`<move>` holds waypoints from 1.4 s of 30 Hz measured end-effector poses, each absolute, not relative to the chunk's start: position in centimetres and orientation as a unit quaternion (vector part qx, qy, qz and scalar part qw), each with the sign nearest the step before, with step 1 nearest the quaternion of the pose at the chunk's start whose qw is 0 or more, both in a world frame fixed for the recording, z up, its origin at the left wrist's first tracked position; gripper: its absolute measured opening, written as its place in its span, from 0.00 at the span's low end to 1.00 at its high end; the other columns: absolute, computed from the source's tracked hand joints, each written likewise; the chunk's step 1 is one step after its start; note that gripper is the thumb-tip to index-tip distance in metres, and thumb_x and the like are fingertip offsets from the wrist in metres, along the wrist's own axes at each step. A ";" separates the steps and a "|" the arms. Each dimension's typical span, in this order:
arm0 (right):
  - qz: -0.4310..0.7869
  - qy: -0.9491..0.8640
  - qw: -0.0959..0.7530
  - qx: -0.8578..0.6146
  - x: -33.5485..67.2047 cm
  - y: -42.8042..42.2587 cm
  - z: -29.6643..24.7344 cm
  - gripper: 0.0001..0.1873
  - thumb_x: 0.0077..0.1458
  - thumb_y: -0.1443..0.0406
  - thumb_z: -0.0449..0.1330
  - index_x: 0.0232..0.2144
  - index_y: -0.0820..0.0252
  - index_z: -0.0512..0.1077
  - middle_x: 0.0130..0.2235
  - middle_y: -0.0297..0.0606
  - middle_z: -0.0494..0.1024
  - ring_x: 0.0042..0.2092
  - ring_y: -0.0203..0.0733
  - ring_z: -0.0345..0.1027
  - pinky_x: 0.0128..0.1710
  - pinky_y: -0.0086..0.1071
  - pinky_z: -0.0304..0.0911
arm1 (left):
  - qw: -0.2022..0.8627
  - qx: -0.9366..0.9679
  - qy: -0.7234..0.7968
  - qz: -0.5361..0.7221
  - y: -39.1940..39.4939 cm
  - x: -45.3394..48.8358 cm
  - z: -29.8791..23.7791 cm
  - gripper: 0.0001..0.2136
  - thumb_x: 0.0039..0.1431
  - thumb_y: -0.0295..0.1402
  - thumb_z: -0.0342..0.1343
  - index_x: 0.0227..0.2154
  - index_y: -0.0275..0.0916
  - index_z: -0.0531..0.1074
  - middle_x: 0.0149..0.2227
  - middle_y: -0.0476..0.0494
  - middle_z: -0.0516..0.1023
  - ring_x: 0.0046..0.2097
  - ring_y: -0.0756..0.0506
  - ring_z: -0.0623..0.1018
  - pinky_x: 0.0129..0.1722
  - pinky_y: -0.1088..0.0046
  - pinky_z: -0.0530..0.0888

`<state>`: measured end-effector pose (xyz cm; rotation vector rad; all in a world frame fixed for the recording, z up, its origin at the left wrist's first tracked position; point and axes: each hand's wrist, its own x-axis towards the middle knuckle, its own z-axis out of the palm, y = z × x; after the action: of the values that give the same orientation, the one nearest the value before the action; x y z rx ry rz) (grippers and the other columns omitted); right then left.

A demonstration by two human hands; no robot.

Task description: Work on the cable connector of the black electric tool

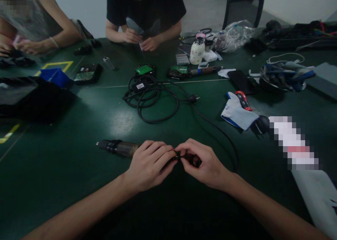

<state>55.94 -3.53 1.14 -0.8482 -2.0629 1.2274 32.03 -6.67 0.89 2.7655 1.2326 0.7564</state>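
An electric screwdriver (123, 148) lies sideways over the green table, its black tip pointing left. My left hand (152, 164) is wrapped over its body, hiding the rear half. At the tool's back end my right hand (201, 161) pinches a small dark connector (181, 157) between thumb and fingers. The connector meets the screwdriver's end; whether it is fully seated I cannot tell. A black cable (223, 131) curves down the table toward my right hand and joins a loose coil with a small labelled box (140, 86) and a plug (193, 98).
Beyond the coil sit circuit-board units (144, 70) and a second screwdriver (206, 70). To the right are a white glove (237, 113), a red-black handle (243, 100) and a phone (242, 81). A black bin (34, 103) stands left. Two people work across the table.
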 end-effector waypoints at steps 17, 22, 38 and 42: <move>0.457 -0.775 0.291 -0.325 56.0 -3.5 1.2 0.15 0.62 0.73 0.60 0.50 0.56 0.73 0.40 0.36 0.70 0.34 0.35 0.66 0.27 0.27 0.63 | 0.016 0.883 0.403 0.241 -6.6 32.2 1.2 0.11 0.67 0.34 0.59 0.50 0.40 0.75 0.49 0.46 0.83 0.47 0.43 0.81 0.44 0.61 0.69; 0.464 -0.770 0.291 -0.326 55.9 -3.6 1.0 0.19 0.62 0.73 0.61 0.54 0.56 0.72 0.41 0.35 0.70 0.33 0.33 0.67 0.27 0.26 0.63 | 0.019 0.881 0.410 0.235 -6.5 32.2 1.1 0.08 0.68 0.33 0.60 0.48 0.42 0.75 0.48 0.49 0.83 0.47 0.44 0.81 0.44 0.61 0.68; 0.459 -0.779 0.288 -0.315 55.9 -3.4 1.4 0.18 0.63 0.73 0.60 0.54 0.55 0.73 0.42 0.36 0.70 0.32 0.33 0.65 0.28 0.27 0.63 | 0.013 0.877 0.418 0.235 -6.4 32.0 0.9 0.06 0.68 0.35 0.60 0.45 0.43 0.76 0.47 0.49 0.84 0.45 0.45 0.80 0.43 0.62 0.68; 0.464 -0.776 0.285 -0.318 55.9 -3.4 1.4 0.18 0.63 0.72 0.60 0.54 0.55 0.72 0.42 0.36 0.71 0.33 0.34 0.66 0.27 0.26 0.63 | 0.015 0.883 0.402 0.240 -6.4 32.0 1.1 0.11 0.65 0.37 0.60 0.49 0.42 0.76 0.48 0.45 0.84 0.46 0.43 0.80 0.43 0.61 0.69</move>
<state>55.92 -3.44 1.41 -0.8507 -2.0753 1.2401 32.03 -6.41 1.10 2.7482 1.2523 0.7470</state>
